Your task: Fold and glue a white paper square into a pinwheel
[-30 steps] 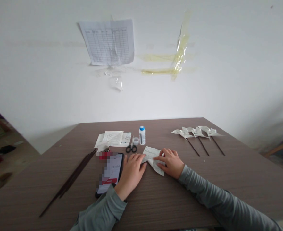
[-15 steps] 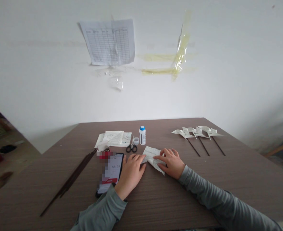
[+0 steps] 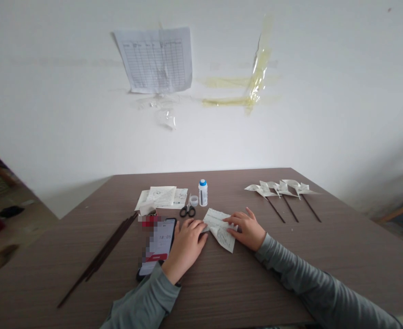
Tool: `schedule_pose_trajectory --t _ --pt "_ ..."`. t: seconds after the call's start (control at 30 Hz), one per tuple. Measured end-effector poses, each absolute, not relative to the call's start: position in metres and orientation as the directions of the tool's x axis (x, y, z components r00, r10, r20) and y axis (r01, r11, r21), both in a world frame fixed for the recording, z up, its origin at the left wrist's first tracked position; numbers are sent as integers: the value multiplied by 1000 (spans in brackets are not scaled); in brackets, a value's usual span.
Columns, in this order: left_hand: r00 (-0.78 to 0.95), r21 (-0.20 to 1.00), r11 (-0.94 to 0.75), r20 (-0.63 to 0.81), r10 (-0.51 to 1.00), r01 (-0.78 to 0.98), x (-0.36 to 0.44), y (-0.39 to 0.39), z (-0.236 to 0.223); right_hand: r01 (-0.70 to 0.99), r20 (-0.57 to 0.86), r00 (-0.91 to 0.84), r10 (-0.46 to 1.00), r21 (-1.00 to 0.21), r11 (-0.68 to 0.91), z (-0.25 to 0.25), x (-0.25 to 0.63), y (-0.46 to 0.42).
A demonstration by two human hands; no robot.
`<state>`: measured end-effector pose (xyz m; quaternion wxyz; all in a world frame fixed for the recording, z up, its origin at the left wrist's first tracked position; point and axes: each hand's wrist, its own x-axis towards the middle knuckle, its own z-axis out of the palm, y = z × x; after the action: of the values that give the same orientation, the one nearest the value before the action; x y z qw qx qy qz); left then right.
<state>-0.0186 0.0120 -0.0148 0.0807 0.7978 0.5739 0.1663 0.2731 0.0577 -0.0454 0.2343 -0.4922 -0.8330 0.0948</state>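
Note:
A folded sheet of printed white paper [image 3: 219, 230] lies on the table in front of me, with a pointed flap toward me. My left hand [image 3: 185, 246] is at its left corner, fingertips pressed on the fold. My right hand [image 3: 247, 230] rests beside its right edge, fingers spread, their tips on the paper. Under my left palm's edge lies a smartphone [image 3: 156, 246], its screen lit and partly blurred. Small scissors [image 3: 187, 210] sit just above my left hand. Beyond them stand a blue-capped glue bottle [image 3: 203, 193] and a small round cap [image 3: 194, 200].
Several dark thin sticks [image 3: 102, 256] lie at the left of the wood-grain table [image 3: 290, 274]. Paper pinwheels on sticks [image 3: 280, 188] lie at the far right. Printed sheets [image 3: 160, 196] lie at the back, and a wall stands behind the table.
My right hand has slid rightward and back along the paper, and its fingers have lifted a little. The paper's folded flap shows more. My left hand has barely moved.

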Motion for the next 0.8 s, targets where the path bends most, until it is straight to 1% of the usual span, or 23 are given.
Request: schedule_pose_trajectory --t 0.1,0.2,0.3,0.37,0.43,0.5,0.57,0.67,0.8 --pt "279 324 -330 194 941 887 -21 15 -16 759 284 -403 870 -428 491 -47 274 62" --pt "276 342 -324 184 943 882 -24 17 -16 724 289 -411 864 -472 503 -48 275 68" --pt "283 368 -325 165 945 871 -28 18 -16 679 327 -423 845 -503 535 -47 279 77" --pt "281 365 -322 162 946 874 -30 18 -14 648 369 -431 823 -509 567 -44 283 83" --pt "263 345 -308 173 949 887 -33 17 -13 623 421 -450 788 -483 615 -39 285 91" --pt "241 326 -295 195 951 898 -37 17 -10 614 475 -469 745 -431 661 -32 284 101" --pt "226 316 -280 197 954 906 -41 16 -6 606 495 -501 710 -385 696 -23 279 114" --pt "221 303 -261 160 962 916 -47 16 -1 585 470 -553 688 -369 722 -9 266 135" --pt "210 309 -251 161 964 917 -53 16 2 566 409 -612 677 -371 736 2 242 161"
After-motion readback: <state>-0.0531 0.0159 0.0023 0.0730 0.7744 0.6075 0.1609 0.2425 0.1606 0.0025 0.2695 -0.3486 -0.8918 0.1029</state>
